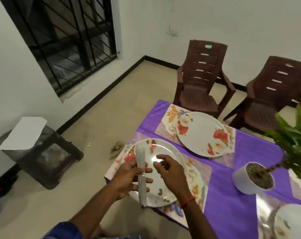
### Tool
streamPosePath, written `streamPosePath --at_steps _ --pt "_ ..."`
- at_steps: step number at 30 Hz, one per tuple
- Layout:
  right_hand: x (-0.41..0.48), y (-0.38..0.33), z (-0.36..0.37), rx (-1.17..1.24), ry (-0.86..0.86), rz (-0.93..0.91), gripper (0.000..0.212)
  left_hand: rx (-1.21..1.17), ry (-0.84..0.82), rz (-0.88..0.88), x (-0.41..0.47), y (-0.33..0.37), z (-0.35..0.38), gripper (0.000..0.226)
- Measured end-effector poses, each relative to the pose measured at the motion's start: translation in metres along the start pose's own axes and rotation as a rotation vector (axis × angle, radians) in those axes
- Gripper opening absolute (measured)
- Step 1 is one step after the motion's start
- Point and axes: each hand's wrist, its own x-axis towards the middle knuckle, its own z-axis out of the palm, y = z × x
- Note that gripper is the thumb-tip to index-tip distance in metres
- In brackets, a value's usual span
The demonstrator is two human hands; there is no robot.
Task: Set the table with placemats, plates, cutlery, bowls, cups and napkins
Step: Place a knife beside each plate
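Nearest, the left hand [129, 178] grips a bundle of cutlery [141, 169] around its middle, fingers wrapped over the front and the pieces standing roughly upright above the near plate [165, 147]; blur hides whether they are knives, forks or both. Thin metal like this is stiff and light but slick, and the pieces will likely slide against one another, so one is best drawn out by pinching its handle end while the bundle is kept clamped. Just to the right, the right hand [170, 171] hovers over the same plate with fingers loosely curved and apart, holding nothing that can be made out. The near plate, white with red flowers, lies on a floral placemat [205, 171] at the table's near left corner and has nothing on it. It looks rigid and glossy, and probably breakable. Farther right, a second plate [201, 133] sits bare on its own mat [165, 121] over the purple cloth [249, 152]. Right again, a white pot [249, 180] holds dark soil [259, 175] and a leafy plant [294, 135]. At the near right edge a third plate [294, 219] shows only in part. No bowls, cups or napkins are in view
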Motion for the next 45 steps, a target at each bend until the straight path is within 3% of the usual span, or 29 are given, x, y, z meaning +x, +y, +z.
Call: streamPosePath --at_steps 3,6,17,25,30,38,45 --pt "0.017 -0.030 0.048 0.058 -0.117 0.010 0.013 0.001 -0.036 0.038 0.000 0.016 -0.037 0.024" --pt "0.033 -0.063 0.101 0.118 -0.221 0.016 0.019 0.012 -0.017 0.054 -0.001 0.028 -0.086 0.023" --pt "0.083 -0.140 0.258 0.234 -0.233 0.127 0.023 -0.055 0.185 0.039 -0.008 0.064 -0.252 0.026" --pt "0.116 -0.155 0.284 0.295 -0.118 0.225 0.025 -0.047 0.224 0.007 0.013 0.072 -0.296 0.024" --pt "0.156 -0.166 0.305 0.307 -0.153 0.231 0.024 -0.020 0.234 0.002 0.035 0.096 -0.321 0.024" --pt "0.253 -0.196 0.337 0.357 -0.168 0.227 0.018 0.013 0.229 -0.025 0.114 0.167 -0.367 0.024" --pt "0.339 -0.204 0.322 0.386 -0.053 0.240 0.009 -0.043 0.174 -0.030 0.188 0.237 -0.376 0.019"
